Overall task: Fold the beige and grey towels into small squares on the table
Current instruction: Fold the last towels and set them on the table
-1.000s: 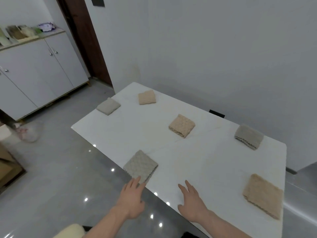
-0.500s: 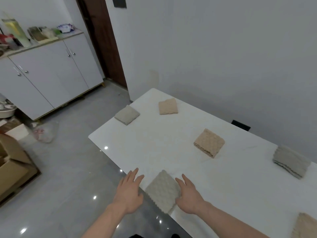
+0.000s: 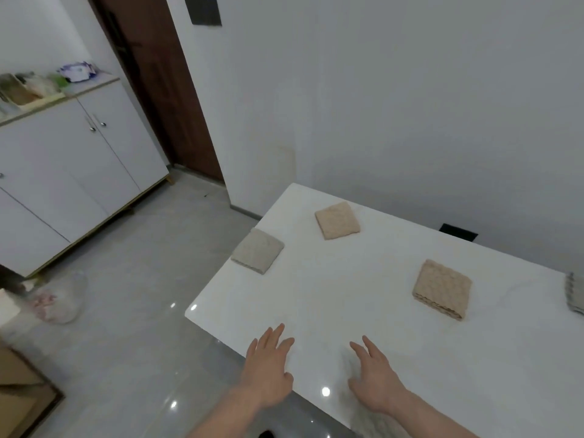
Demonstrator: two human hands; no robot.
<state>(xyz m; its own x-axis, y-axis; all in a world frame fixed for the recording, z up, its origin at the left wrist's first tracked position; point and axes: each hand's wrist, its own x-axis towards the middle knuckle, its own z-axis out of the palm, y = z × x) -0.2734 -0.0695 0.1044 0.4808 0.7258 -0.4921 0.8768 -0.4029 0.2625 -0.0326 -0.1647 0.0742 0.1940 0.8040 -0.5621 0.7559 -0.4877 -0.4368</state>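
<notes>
A folded grey towel [image 3: 258,250] lay at the table's left edge, one corner reaching that edge. A folded beige towel [image 3: 337,220] sat just beyond it toward the wall, apart from it. A second beige towel [image 3: 442,289], also folded, lay mid-table, well apart from both. At the right border of the view, part of another grey towel [image 3: 574,292] showed, cut off by the frame. A blurred grey patch under the right hand [image 3: 374,379] may have been a further towel; this could not be told for certain.

The left hand [image 3: 268,368] lay at the near edge of the white table [image 3: 316,298], fingers straight and spread, grasping nothing. The right hand rested flat with fingers extended and relaxed, likewise gripping nothing. Between the hands and the folded towels stretched a broad bare span of tabletop.

Left of the table lay grey floor [image 3: 132,295], then a white cabinet [image 3: 72,172] and a brown door [image 3: 158,80].
</notes>
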